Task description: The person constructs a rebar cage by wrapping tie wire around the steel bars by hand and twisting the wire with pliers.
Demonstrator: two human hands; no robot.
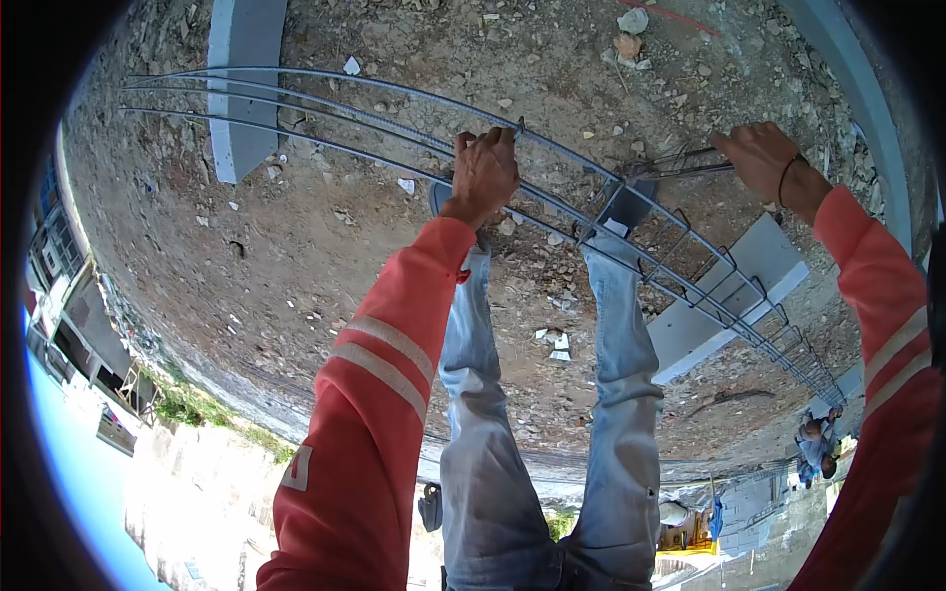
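Observation:
A long reinforcing-steel cage (552,202) runs across the view, with straight bars at its left end and square stirrups towards the right. My left hand (483,175) is closed around its bars, in front of my left shoe. Off to the right, my right hand (761,163) has its fingers curled on the end of thin dark steel rods (687,165), which look like stirrups. These rods reach to the cage beside my right shoe (631,205). My fingers hide exactly how the rods are gripped.
A grey block (244,148) lies under the cage's left end, another grey block (734,295) under its right part. Stones and rubble cover the dirt ground (325,256). A curved grey edge (867,89) borders the upper right. Another person (816,448) is at the far lower right.

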